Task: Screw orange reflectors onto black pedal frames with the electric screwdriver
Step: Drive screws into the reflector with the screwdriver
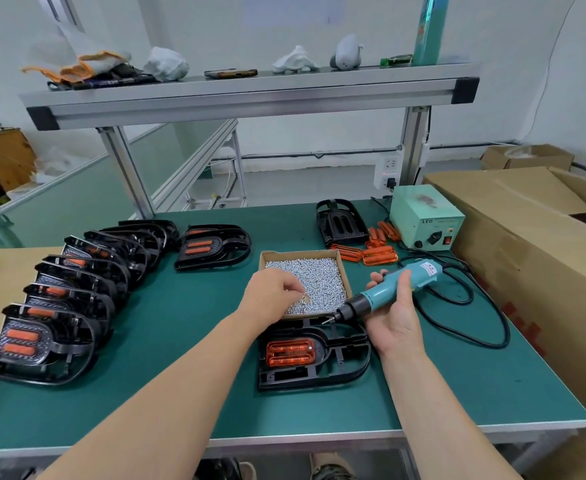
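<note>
A black pedal frame (333, 372) lies flat on the green mat in front of me with an orange reflector (289, 351) seated in its left part. My right hand (393, 320) grips the teal electric screwdriver (388, 289), whose bit points down-left just above the frame's top edge. My left hand (272, 294) reaches into the cardboard tray of small silver screws (322, 271), fingertips curled together in the pile; what they pinch is too small to make out.
A row of several black frames with reflectors (62, 299) leans along the left, one more (213, 245) lies behind. Loose orange reflectors (371, 252) and a bare frame (341, 221) sit at the back right by the teal power box (425, 216). The black cable (471, 306) loops right; a big carton (527, 244) borders the table.
</note>
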The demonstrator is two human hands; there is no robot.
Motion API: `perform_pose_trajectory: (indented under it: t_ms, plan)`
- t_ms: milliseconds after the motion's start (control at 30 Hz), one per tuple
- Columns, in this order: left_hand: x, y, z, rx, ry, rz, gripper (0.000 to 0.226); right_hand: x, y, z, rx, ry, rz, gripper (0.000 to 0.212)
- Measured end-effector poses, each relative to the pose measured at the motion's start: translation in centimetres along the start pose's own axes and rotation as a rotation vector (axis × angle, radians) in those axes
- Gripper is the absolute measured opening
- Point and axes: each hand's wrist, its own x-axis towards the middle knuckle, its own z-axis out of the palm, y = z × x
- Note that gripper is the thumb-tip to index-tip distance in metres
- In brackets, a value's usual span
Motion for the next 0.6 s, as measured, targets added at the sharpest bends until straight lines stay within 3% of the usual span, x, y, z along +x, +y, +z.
perform_pose_trajectory:
  t_ms: [167, 467, 600]
  plan:
    - [-0.9, 0.1, -0.5, -0.102, 0.095, -0.049, 0.017, -0.2, 0.0, 0.1, -0.008, -0.005, -0.013, 0.030]
    - [-2.0, 0.6, -0.9, -0.212, 0.107, -0.125, 0.017, -0.8, -0.1, 0.1, -0.055, -0.011, -0.029, 0.030]
    - [-3.3, 1.3, -1.6, -0.514, 0.160, -0.217, 0.016, -1.2, -0.3, 0.3, -0.075, -0.003, -0.032, 0.028]
